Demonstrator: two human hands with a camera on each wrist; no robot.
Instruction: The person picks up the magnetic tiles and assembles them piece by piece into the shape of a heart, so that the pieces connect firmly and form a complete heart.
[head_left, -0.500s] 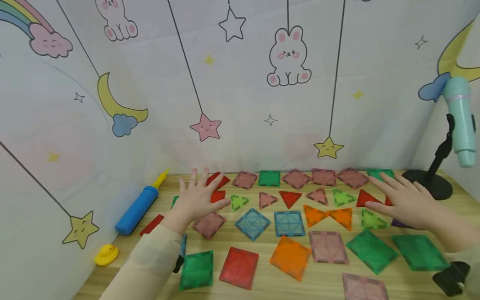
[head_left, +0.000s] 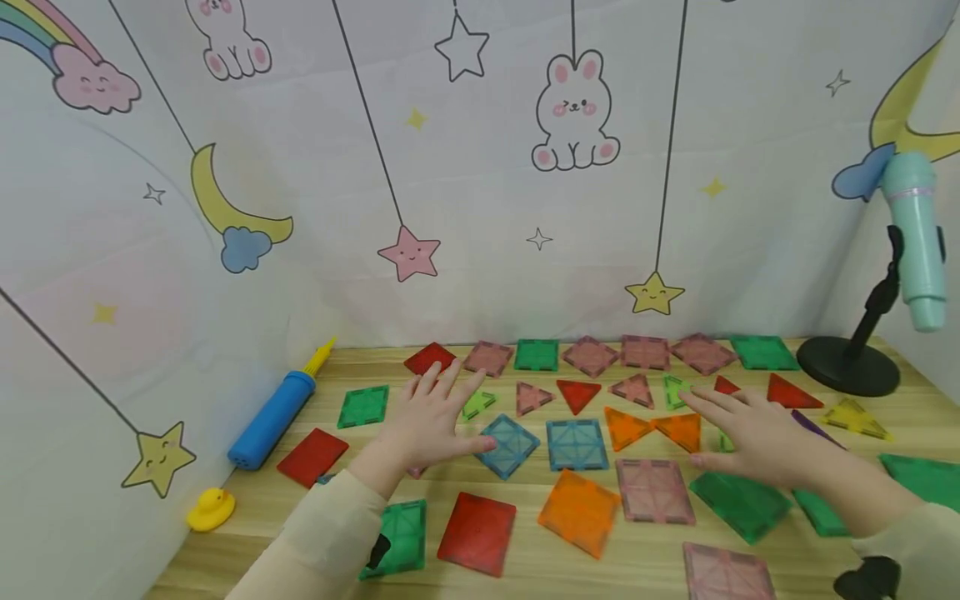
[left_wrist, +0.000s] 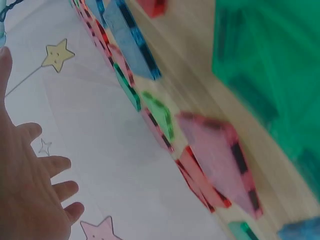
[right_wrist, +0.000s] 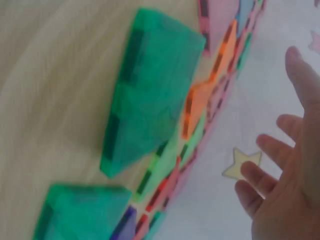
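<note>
Both hands are held palm down above rows of translucent magnetic tiles, holding nothing. My left hand (head_left: pixel 420 421) has its fingers spread, its thumb overlapping a blue square tile (head_left: pixel 513 450) in the head view. A pink tile beneath it is mostly hidden. Fingers extended, my right hand (head_left: pixel 757 437) is over the right side, near the orange triangle tiles (head_left: pixel 678 432) and a dark green square tile (head_left: pixel 738 504). It partly covers light green and red triangles. The left wrist view shows a pink tile (left_wrist: pixel 220 160) beyond the hand; the right wrist view shows a large green tile (right_wrist: pixel 155 85).
A blue pump (head_left: pixel 273 419) and a yellow rubber duck (head_left: pixel 212 510) lie at the left. A mint microphone (head_left: pixel 915 242) stands on a black round base (head_left: pixel 847 367) at the back right. Behind the wooden table (head_left: pixel 247 550) hangs a printed cloth (head_left: pixel 480 183).
Both hands have moved inward, the left rightward and the right leftward, each slightly lower in view. Green and red tiles at the left and a yellow triangle at the right now show.
</note>
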